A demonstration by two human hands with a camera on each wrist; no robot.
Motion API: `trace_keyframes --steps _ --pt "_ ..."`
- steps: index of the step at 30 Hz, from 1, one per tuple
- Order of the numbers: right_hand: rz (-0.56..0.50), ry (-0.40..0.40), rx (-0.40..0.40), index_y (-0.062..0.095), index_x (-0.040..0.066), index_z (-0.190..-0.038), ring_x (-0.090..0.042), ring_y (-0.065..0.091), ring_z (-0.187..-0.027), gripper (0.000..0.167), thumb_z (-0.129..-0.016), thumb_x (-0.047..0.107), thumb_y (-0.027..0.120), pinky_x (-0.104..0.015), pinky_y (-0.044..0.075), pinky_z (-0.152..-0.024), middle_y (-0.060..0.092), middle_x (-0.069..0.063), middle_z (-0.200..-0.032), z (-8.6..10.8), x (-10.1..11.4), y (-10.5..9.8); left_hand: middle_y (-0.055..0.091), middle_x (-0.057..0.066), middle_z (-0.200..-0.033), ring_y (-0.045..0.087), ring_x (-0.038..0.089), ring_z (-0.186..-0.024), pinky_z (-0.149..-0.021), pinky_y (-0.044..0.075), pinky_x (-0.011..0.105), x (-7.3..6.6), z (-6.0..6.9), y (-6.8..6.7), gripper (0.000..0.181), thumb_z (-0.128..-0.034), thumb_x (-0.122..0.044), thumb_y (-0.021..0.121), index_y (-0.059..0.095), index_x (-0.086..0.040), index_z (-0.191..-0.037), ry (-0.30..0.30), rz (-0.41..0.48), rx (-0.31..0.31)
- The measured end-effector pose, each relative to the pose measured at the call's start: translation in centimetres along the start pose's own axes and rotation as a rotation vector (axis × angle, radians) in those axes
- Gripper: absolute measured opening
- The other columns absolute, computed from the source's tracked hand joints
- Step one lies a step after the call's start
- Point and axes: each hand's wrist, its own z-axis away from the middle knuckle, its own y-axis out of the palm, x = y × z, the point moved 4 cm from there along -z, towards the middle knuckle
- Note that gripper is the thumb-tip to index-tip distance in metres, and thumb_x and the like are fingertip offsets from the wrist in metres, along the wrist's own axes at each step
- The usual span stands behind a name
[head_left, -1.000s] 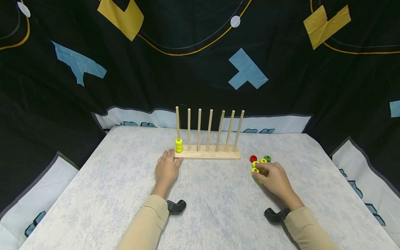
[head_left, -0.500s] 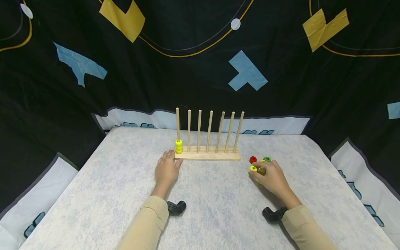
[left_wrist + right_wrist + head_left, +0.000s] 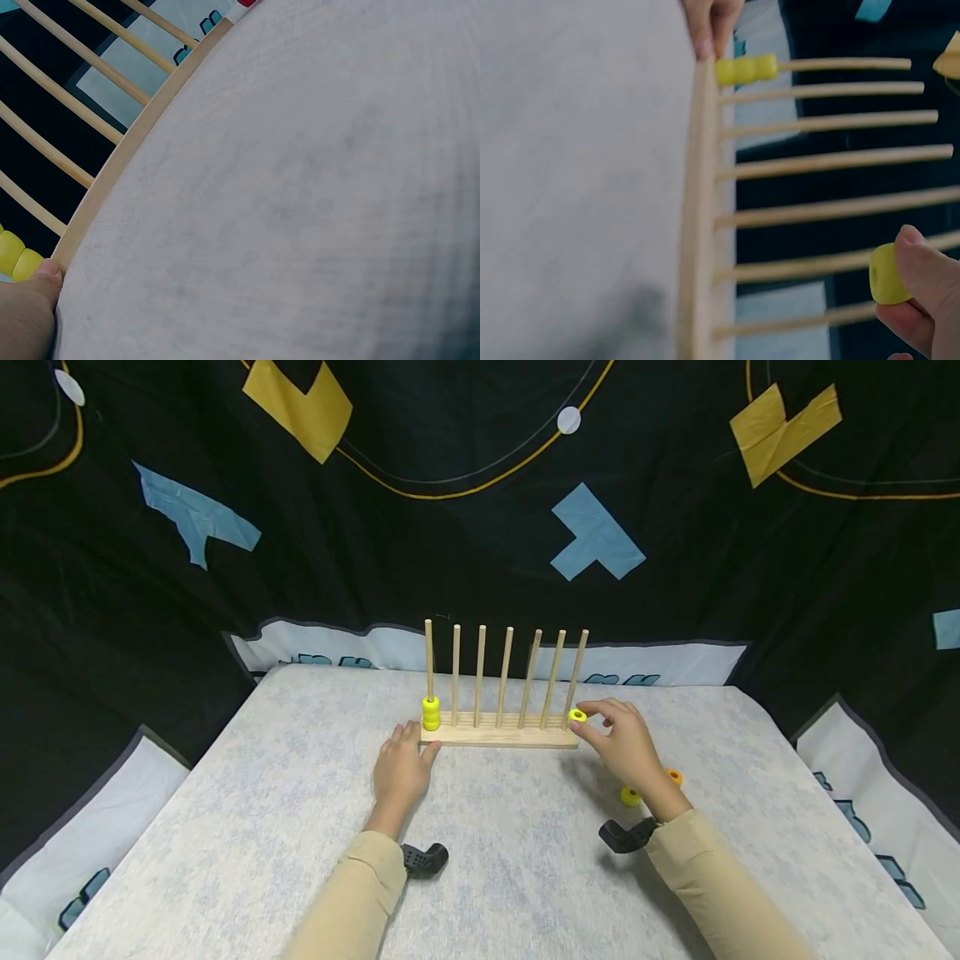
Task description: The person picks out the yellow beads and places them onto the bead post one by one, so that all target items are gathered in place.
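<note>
Right hand (image 3: 622, 739) clamps one yellow bead (image 3: 577, 716) between thumb and fingers, with the hole of the bead facing upward in the head view. Bead position: just beside the end peg (image 3: 576, 672) closest to the right edge of the desk (image 3: 487, 843); whether bead and peg touch cannot be determined. Left hand (image 3: 401, 768) grips the opposite end of the wooden rack (image 3: 502, 737), its thumb at the front corner and its fingers at the end face. The rack stands upright near the far edge of the desk, roughly midway between the left and right edges, and carries seven pegs in a single row. A stack of three yellow beads (image 3: 431, 714) sits at the bottom of the peg nearest the left hand. Two loose beads are visible on the desk, towards its right edge: a yellow one (image 3: 630, 796) and an orange one (image 3: 674, 777), one on each side of the right wrist and partly covered by it. Each wrist carries a black device, the left unit (image 3: 425, 860) and the right unit (image 3: 626, 837), at the cuff of a beige sleeve (image 3: 720, 885). Black cloth (image 3: 450, 568) with yellow and blue patches hangs beyond the far edge.
</note>
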Motion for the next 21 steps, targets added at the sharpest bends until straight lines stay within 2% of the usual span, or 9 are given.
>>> trace_keyframes --steps 3,11,17,21 --pt "-0.031 -0.022 -0.014 0.069 0.010 -0.123 -0.027 0.056 -0.099 0.039 -0.091 0.031 0.073 -0.038 0.046 -0.081 0.069 -0.008 -0.115 -1.1 1.7 0.1 0.041 0.017 -0.156 0.032 0.035 -0.148 -0.121 0.028 0.052 -0.1 0.0 0.0 0.067 -0.1004 -0.045 0.054 0.041 -0.002 -0.150 0.000 0.005 0.001" --pt "-0.097 -0.118 -0.067 0.070 0.011 -0.121 -0.021 0.053 -0.085 0.037 -0.091 0.032 0.074 -0.032 0.045 -0.070 0.068 -0.006 -0.111 -4.0 6.4 0.5 0.041 0.017 -0.156 0.032 0.035 -0.149 -0.122 0.026 0.051 -0.2 0.0 0.0 0.067 -0.1004 -0.045 0.054 0.040 -0.001 -0.150 0.009 0.014 -0.004" --pt "-0.144 -0.151 -0.083 0.070 0.011 -0.123 -0.019 0.051 -0.080 0.039 -0.090 0.032 0.074 -0.030 0.044 -0.062 0.068 -0.004 -0.113 -6.1 9.6 1.1 0.041 0.017 -0.156 0.032 0.035 -0.149 -0.122 0.028 0.052 0.0 0.0 -0.1 0.067 -0.1001 -0.045 0.054 0.041 -0.002 -0.149 0.007 0.013 -0.012" --pt "-0.139 -0.167 -0.087 0.070 0.012 -0.123 -0.022 0.054 -0.084 0.040 -0.090 0.033 0.074 -0.029 0.045 -0.068 0.069 -0.004 -0.117 -7.2 11.6 1.5 0.041 0.017 -0.156 0.031 0.035 -0.149 -0.122 0.027 0.052 0.0 0.0 0.0 0.068 -0.1003 -0.046 0.053 0.041 -0.002 -0.150 0.002 0.010 -0.003"
